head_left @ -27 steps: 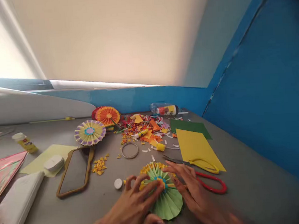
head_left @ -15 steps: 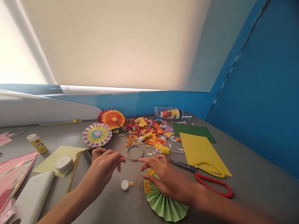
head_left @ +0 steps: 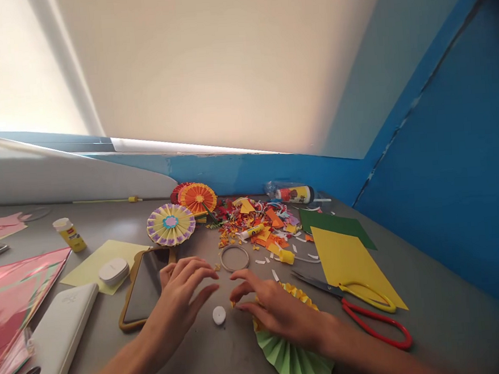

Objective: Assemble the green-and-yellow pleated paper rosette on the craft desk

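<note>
My right hand [head_left: 271,308] lies over the top of a green pleated paper fan [head_left: 295,357] with a yellow frilled rim; its thumb and forefinger are pinched near a tiny yellow scrap by a small white cap [head_left: 218,315]. My left hand [head_left: 180,294] hovers just left of the cap with its fingers spread and nothing in them, beside a phone in a brown case [head_left: 145,286]. A thin ring [head_left: 234,258] lies just beyond both hands.
Red and yellow scissors [head_left: 360,310] lie to the right on a yellow sheet [head_left: 353,262]. Paper scraps [head_left: 260,220], two finished fans [head_left: 170,224], glue bottles [head_left: 70,234] and a white power bank [head_left: 55,340] lie around. A blue wall stands on the right.
Both hands have come off the middle of the green fan. My left hand moved left towards the phone, and my right hand slid to the fan's top edge near the white cap.
</note>
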### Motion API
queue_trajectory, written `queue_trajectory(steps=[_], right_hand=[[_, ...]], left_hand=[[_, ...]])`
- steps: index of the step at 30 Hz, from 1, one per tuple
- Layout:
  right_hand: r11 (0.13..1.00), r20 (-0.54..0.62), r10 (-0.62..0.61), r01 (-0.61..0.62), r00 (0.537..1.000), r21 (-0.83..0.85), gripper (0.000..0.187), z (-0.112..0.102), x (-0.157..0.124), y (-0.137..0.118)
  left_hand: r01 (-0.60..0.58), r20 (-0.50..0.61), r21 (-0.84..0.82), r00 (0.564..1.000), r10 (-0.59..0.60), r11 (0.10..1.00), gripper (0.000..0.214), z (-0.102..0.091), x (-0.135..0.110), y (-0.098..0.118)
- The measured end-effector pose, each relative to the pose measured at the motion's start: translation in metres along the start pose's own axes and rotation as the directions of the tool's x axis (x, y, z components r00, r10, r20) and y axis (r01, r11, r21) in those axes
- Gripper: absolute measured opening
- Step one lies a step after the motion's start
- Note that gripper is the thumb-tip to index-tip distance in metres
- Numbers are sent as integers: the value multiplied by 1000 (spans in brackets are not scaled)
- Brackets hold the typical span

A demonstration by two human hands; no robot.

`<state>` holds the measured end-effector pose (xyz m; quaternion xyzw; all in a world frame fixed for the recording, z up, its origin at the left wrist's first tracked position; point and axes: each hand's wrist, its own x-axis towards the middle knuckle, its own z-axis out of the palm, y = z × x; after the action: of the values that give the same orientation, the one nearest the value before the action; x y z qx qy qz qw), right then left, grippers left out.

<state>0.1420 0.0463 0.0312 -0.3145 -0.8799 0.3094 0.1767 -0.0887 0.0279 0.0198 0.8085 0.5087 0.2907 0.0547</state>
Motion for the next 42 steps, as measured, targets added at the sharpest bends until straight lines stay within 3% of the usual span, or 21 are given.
queue_trajectory(steps=[6,12,15,17,20,23,27,35,39,42], right_hand=[[994,-194,-61,76,979,72,55,4,-6,-10],[984,-286,-87,127,954,124,61,10,-8,-8],[977,-280,-9,69,960,203,57,7,-9,-9],[939,-266,76,21,961,344,52,6,-8,-10],[772,-196,180,-15,964,635,43,4,-4,-11],[621,-120,205,-35,971,783,41,5,-2,-11],[612,-126,183,-13,975,791,42,8,-4,-11],[603,-268,215,88,939,793,43,10,-3,-6],[572,-210,248,32,946,819,34,10,-5,-14],[497,-125,272,-28,954,867,35,10,-6,-20]], left_hand=[[86,174,-199,983,-51,976,27,7,-6,17],[199,207,-374,970,-127,906,21,8,-7,20],[192,216,-422,970,-107,886,19,7,-8,20],[188,218,-433,971,-100,881,20,6,-9,20],[199,204,-440,972,-118,876,20,4,-9,20],[249,227,-511,962,-150,823,19,3,-7,20],[290,268,-566,950,-161,771,18,3,-7,20],[368,350,-604,919,-179,707,19,-4,-7,26],[465,394,-616,881,-263,636,24,-6,-6,29],[454,386,-698,890,-243,554,26,-5,-5,28]])
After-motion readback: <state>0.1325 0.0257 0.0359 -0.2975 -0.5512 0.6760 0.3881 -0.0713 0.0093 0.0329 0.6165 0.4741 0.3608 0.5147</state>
